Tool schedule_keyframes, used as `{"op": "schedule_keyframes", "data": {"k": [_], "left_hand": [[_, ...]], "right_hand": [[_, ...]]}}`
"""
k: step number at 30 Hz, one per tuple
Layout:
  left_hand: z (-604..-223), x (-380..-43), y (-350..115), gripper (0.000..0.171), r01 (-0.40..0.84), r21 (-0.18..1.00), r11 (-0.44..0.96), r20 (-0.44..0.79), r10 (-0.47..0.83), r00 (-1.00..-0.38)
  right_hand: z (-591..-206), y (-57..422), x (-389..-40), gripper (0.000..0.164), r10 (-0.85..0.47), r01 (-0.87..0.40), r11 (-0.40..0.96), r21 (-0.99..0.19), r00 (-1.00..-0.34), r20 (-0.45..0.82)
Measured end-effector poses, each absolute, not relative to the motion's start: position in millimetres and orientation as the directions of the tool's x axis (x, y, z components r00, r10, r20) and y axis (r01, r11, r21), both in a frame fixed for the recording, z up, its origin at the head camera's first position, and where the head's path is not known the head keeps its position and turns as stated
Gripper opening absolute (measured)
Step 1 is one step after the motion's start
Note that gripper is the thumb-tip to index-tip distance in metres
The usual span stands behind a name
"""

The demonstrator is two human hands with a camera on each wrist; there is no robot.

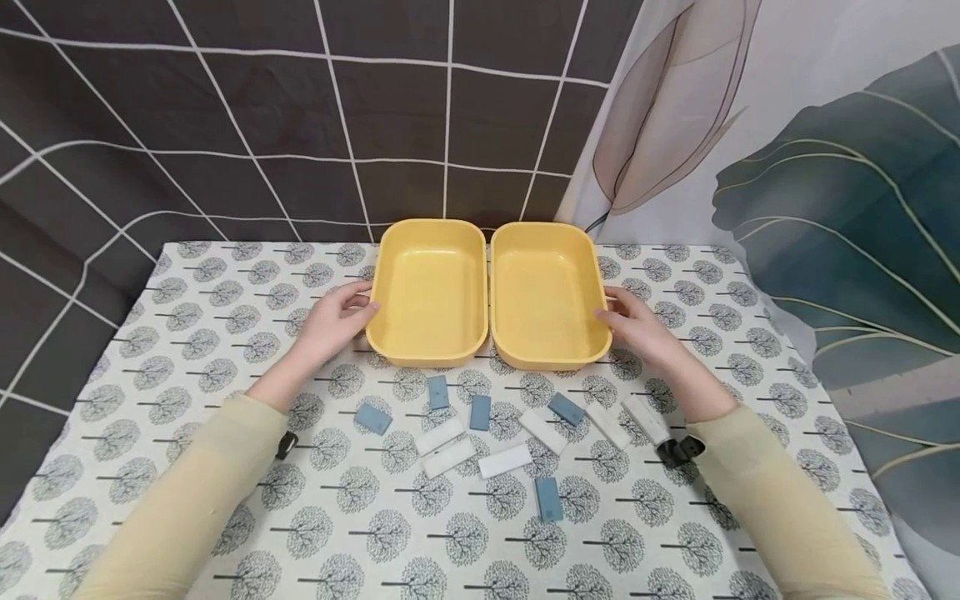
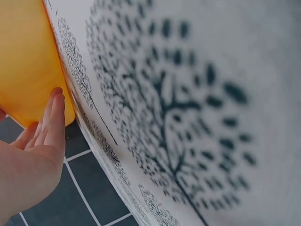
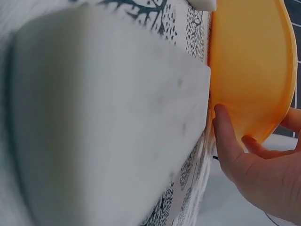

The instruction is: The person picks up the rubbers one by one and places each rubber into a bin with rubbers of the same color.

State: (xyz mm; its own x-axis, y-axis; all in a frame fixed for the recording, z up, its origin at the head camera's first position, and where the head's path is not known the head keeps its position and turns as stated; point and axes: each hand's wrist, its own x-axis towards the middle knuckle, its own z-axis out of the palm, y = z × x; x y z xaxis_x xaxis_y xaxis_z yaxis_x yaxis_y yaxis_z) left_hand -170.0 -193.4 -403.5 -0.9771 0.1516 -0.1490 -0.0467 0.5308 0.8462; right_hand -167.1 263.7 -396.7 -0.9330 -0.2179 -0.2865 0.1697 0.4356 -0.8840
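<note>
Two yellow plastic trays stand side by side at the back of the table. My left hand (image 1: pixel 341 312) holds the outer side of the left tray (image 1: pixel 427 362), thumb at the rim. In the left wrist view its fingers (image 2: pixel 56 120) lie nearly straight against the outer wall. At the far side of the right tray (image 1: pixel 551 364), my right hand (image 1: pixel 633 321) holds the wall, thumb over the rim and fingertips (image 3: pixel 223 120) outside. Before the trays lie several blue blocks (image 1: pixel 548 499) and several white blocks (image 1: pixel 506 461). One white block (image 1: pixel 645 419) is close to my right wrist.
A tree-print cloth (image 1: pixel 315 533) covers the table. Behind the trays hangs a dark cloth with white grid lines (image 1: pixel 262 108), and a leaf-patterned curtain (image 1: pixel 847 217) is at the right. A black wrist strap (image 1: pixel 681 451) overlaps the nearest white block.
</note>
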Motion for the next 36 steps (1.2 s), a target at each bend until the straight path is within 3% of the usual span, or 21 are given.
{"op": "schedule_keyframes", "data": {"k": [8,16,27,36], "left_hand": [[-409.0,-172.5,-192.6,0.061,-0.036,0.866,0.499,-0.140,0.172,-0.975],[-417.4,-178.1,-196.9,0.071,-0.090,0.949,0.302,-0.161,0.218,-0.963],[-429.2,-181.5,-213.4,0.075,-0.109,0.993,0.042,-0.117,0.416,-0.902],[-433.0,-185.7,-215.8,0.078,-0.158,0.987,-0.016,-0.133,0.459,-0.878]], "right_hand": [[-399.9,268.6,-167.4,0.066,-0.231,0.171,0.395,-0.903,-0.932,-0.277],[-399.9,271.1,-167.2,0.067,-0.248,0.186,0.368,-0.911,-0.925,-0.289],[-399.1,269.5,-169.2,0.067,-0.265,0.180,0.356,-0.917,-0.922,-0.283],[-392.6,273.4,-160.4,0.066,-0.270,0.158,0.374,-0.914,-0.924,-0.270]]}}
